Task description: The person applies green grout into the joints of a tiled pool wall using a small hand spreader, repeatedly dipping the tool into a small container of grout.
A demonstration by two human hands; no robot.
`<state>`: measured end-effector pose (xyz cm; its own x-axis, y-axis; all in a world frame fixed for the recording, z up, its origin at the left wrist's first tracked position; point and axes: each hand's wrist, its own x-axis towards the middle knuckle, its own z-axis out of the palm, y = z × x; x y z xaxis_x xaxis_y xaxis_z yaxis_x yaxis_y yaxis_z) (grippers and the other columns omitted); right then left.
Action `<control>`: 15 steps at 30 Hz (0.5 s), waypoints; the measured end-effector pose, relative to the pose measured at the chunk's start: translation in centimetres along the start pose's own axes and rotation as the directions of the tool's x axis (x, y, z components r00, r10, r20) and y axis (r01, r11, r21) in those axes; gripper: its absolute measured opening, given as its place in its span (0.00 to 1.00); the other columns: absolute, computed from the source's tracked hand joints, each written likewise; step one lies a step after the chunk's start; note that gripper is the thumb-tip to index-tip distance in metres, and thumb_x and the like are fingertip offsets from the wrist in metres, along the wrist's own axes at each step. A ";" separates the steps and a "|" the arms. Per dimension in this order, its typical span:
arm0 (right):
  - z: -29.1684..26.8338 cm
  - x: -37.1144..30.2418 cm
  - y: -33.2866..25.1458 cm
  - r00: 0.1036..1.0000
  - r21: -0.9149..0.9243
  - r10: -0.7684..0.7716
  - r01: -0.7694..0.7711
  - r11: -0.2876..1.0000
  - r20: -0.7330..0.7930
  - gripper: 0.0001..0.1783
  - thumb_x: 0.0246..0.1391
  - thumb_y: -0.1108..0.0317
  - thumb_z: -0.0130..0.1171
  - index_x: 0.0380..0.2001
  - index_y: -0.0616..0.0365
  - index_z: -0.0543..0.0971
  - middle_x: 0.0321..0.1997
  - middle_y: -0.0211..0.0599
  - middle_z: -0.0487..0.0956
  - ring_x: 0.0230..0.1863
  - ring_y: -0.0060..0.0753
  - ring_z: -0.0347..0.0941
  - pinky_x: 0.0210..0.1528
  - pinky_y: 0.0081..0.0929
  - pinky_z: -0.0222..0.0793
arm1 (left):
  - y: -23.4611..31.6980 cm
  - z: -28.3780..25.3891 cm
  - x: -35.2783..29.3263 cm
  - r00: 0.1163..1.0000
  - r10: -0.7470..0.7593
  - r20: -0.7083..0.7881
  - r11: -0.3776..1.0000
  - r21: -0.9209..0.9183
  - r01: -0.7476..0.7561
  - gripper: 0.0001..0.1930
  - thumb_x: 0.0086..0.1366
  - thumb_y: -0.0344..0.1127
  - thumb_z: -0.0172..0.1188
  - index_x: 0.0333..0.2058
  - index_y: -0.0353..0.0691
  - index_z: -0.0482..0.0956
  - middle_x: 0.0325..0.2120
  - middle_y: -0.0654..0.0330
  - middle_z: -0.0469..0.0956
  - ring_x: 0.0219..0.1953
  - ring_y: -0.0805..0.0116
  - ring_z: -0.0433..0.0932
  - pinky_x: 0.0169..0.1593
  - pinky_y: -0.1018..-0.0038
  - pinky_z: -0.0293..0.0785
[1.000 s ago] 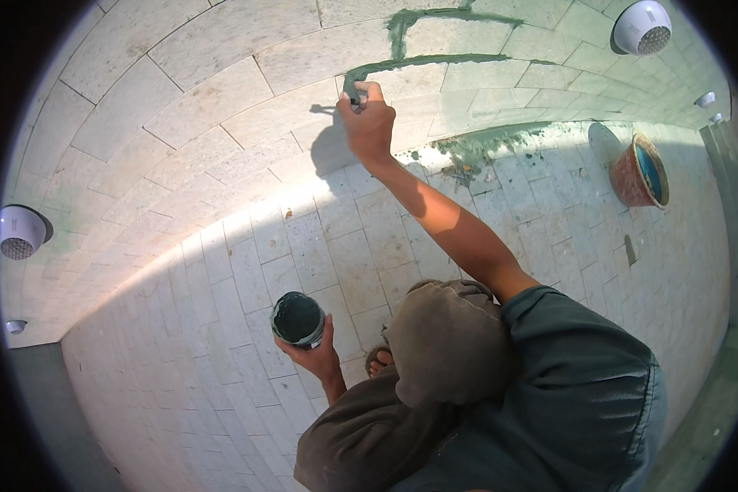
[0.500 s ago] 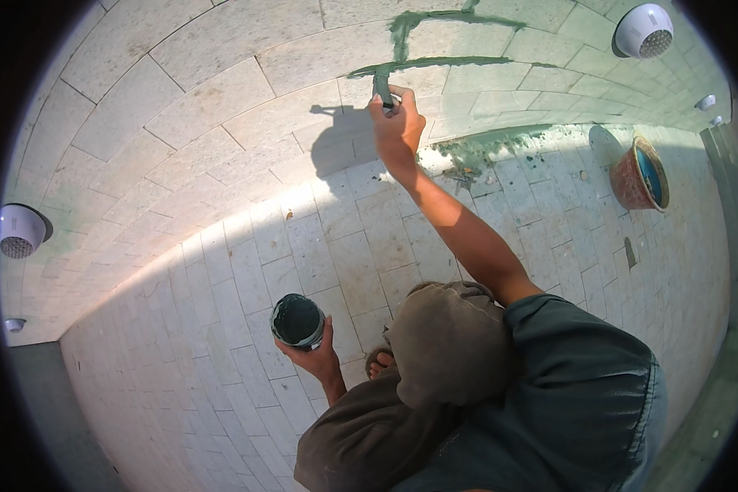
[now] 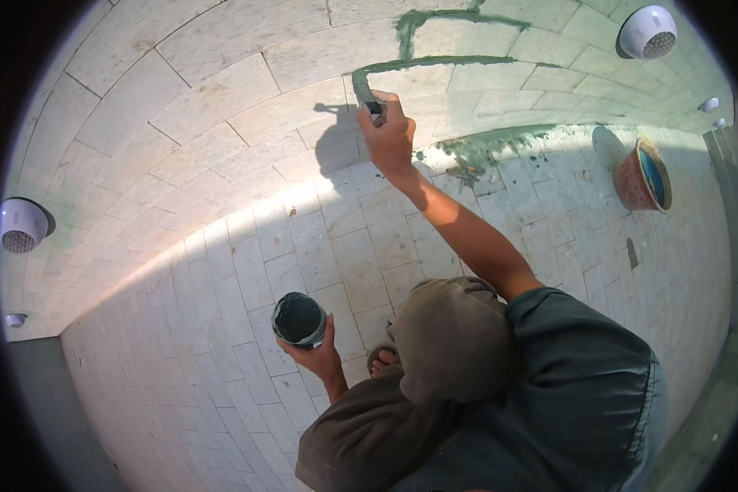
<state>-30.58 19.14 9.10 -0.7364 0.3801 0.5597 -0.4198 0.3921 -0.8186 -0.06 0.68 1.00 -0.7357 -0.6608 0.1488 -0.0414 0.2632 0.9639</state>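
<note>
My right hand [image 3: 392,141] is closed around a putty knife [image 3: 362,88], its blade coated in green paste. The blade rests against the tiled wall [image 3: 230,90], at the left end of a roughly horizontal green smear [image 3: 435,62] along a tile joint. Lower and to the left, my left hand [image 3: 320,357] grips a small round tub [image 3: 298,319] from below and the side. Dark green paste lies inside the tub and clings to its rim. Most of the knife's handle is hidden in my fingers.
A reddish bucket [image 3: 636,182] with a blue inside stands tilted-looking on the tiled floor [image 3: 221,344] at the right. Green spatters [image 3: 488,152] mark the foot of the wall. White round fixtures [image 3: 648,33] stick out from the wall on both sides.
My right hand and the putty knife have shifted slightly left and down, to the left end of the green smear. My left hand with the tub has hardly moved.
</note>
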 end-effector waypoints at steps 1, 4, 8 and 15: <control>-0.4 0.2 0.3 0.999 0.003 -0.001 0.001 1.000 -0.049 0.15 0.54 0.67 0.63 0.43 0.62 0.76 0.14 0.31 0.73 0.14 0.19 0.68 0.19 0.22 0.62 | 0.1 0.0 0.0 1.000 0.010 -0.004 1.000 0.014 -0.010 0.45 0.46 0.25 0.76 0.60 0.31 0.57 0.52 0.51 0.68 0.54 0.61 0.71 0.58 0.67 0.69; -2.0 1.2 1.1 0.993 -0.042 0.015 -0.020 0.999 -0.117 0.15 0.55 0.67 0.63 0.44 0.62 0.76 0.14 0.32 0.73 0.14 0.20 0.67 0.19 0.22 0.61 | 0.1 0.0 0.1 1.000 0.020 -0.006 1.000 0.016 -0.019 0.45 0.47 0.25 0.76 0.60 0.31 0.58 0.51 0.51 0.69 0.54 0.61 0.71 0.58 0.67 0.69; -2.3 1.8 1.9 0.998 -0.138 0.007 -0.016 0.990 -0.068 0.15 0.55 0.66 0.61 0.44 0.62 0.76 0.16 0.38 0.75 0.17 0.31 0.72 0.22 0.29 0.66 | 0.6 0.2 0.1 1.000 -0.028 0.007 0.999 -0.041 0.028 0.44 0.47 0.25 0.76 0.60 0.31 0.58 0.51 0.51 0.69 0.53 0.61 0.72 0.57 0.67 0.70; -0.1 1.3 1.2 0.978 -0.134 -0.168 0.184 0.974 0.123 0.17 0.53 0.65 0.64 0.45 0.59 0.77 0.20 0.45 0.79 0.23 0.47 0.78 0.27 0.37 0.72 | 0.6 0.3 -0.1 0.999 -0.037 0.018 0.999 -0.035 0.037 0.45 0.46 0.24 0.76 0.60 0.32 0.58 0.51 0.51 0.69 0.53 0.61 0.72 0.57 0.67 0.71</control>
<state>-31.99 20.24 8.82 -0.7151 0.2030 0.6689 -0.4728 0.5643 -0.6768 -0.23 1.09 1.46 -0.7459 -0.6570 0.1094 -0.0452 0.2138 0.9758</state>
